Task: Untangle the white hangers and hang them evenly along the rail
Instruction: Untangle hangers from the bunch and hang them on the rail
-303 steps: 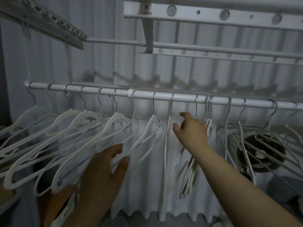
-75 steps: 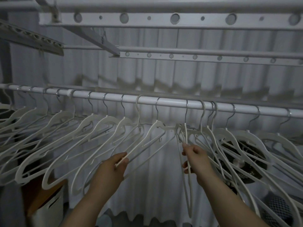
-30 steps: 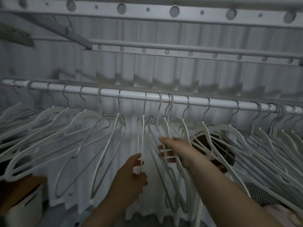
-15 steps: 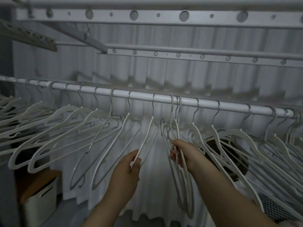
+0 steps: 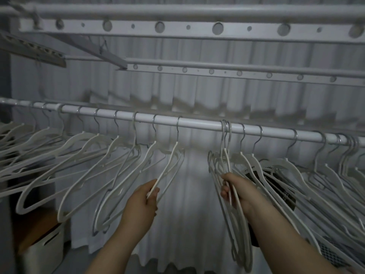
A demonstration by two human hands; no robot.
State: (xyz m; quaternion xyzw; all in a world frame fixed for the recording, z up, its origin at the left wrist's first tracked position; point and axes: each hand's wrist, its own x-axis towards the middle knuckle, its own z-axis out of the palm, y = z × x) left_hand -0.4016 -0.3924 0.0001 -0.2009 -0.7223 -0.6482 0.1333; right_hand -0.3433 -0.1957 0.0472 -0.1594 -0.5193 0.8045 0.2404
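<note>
Bare stretch of rail (image 5: 199, 123) between the spaced left hangers (image 5: 171, 161) and the bunched pair (image 5: 225, 155), crowded hangers (image 5: 284, 166) beyond.

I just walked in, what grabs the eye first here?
A long white rail crosses the picture, crowded with white hangers. In the middle, the left hand pinches the edge of one hanger while the right hand grips a tight bunch, with a bare stretch of rail between them.
</note>
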